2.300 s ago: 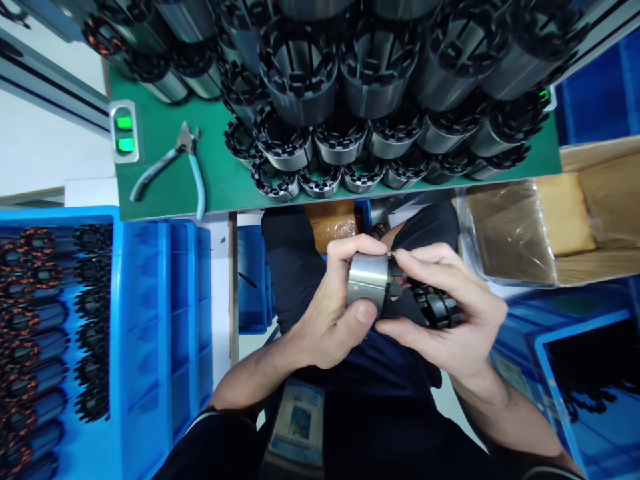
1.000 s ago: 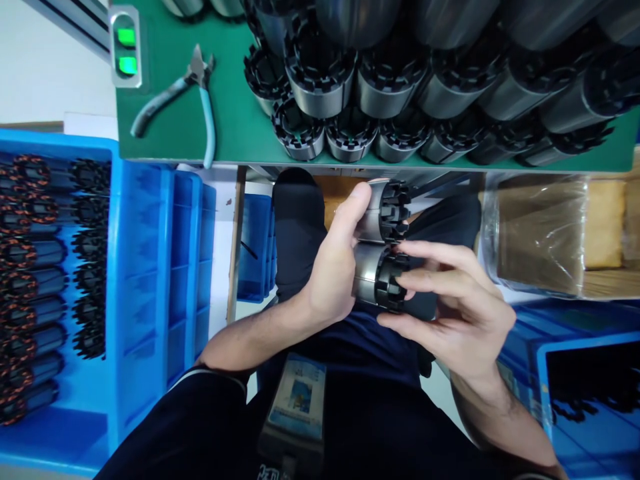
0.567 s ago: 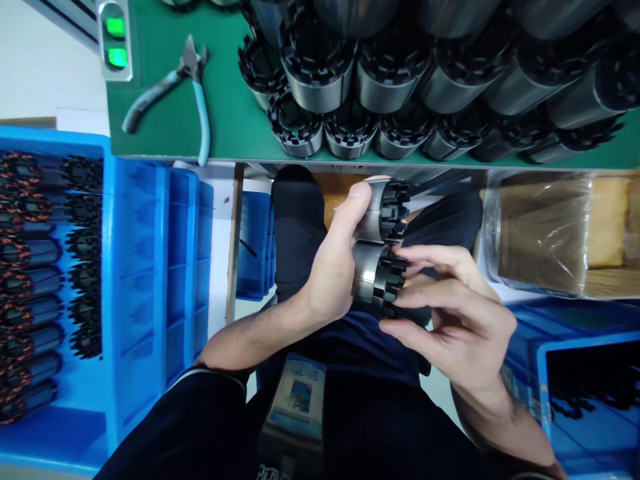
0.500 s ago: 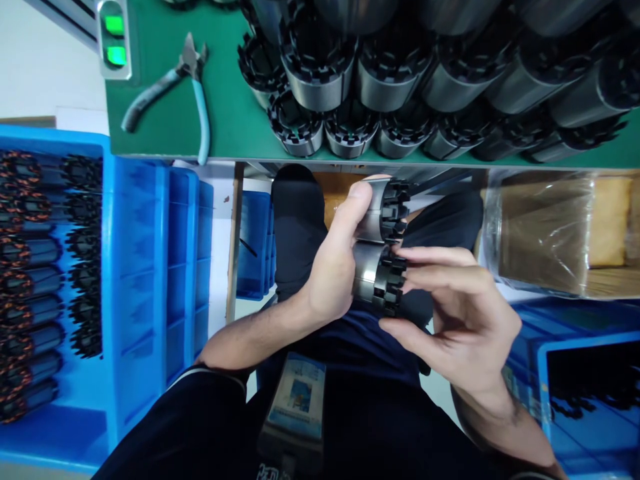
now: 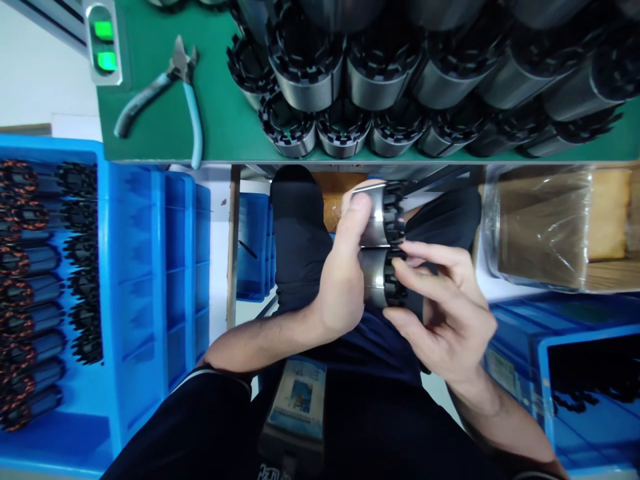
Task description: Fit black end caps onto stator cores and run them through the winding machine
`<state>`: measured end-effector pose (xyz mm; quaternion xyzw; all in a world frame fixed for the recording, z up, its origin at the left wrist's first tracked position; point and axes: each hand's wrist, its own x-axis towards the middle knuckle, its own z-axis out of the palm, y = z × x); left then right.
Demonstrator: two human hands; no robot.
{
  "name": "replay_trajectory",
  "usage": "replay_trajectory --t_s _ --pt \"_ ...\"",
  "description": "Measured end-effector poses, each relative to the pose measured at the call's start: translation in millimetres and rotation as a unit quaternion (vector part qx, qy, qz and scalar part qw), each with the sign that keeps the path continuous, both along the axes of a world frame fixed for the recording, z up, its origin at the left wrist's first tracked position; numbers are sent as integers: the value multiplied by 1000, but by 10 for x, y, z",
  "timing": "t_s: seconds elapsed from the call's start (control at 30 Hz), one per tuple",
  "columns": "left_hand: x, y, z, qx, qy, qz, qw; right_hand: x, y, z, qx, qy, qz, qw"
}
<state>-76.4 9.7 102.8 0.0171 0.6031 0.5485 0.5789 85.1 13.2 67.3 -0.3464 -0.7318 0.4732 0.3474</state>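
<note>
My left hand (image 5: 341, 290) is wrapped round two short metal motor stators, held one above the other over my lap. The upper stator (image 5: 374, 215) lies on its side under my thumb, its black toothed end facing right. Against it, the lower stator (image 5: 373, 275) lies the same way, its far side hidden by my palm. My right hand (image 5: 453, 303) pinches the black toothed end ring (image 5: 393, 285) of the lower stator between thumb and fingers. One right finger also reaches the seam between the two toothed ends.
Several stators (image 5: 310, 87) stand in rows on the green bench (image 5: 215, 127) above my hands. Cutting pliers (image 5: 183, 73) lie open there beside a green-lit switch (image 5: 105, 47). Blue crates (image 5: 110, 300) with wound stators stand left; another blue bin (image 5: 545, 373) and a plastic-lined carton (image 5: 545, 227) are right.
My right hand has moved left and its fingers have closed onto the lower stator's black ring. The two stators have turned slightly in my left hand.
</note>
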Motion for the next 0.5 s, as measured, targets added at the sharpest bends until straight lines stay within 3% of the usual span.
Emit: replay_trajectory --t_s 0.13,0.27,0.33,0.4,0.5 --pt "86 -33 63 -33 -72 -26 997 -130 -40 -202 84 44 -92 991" --pt "13 -97 144 -42 -94 -39 994 15 -11 -249 -20 169 -138 976" --pt "-85 -120 119 -48 -28 -77 996 182 -8 -202 -52 134 -137 980" --pt "-185 -131 19 -38 57 -115 991 336 -26 -155 -15 43 -112 993" --pt "-270 -166 -203 -98 57 -145 983 443 -83 -137 46 -87 -33 995"
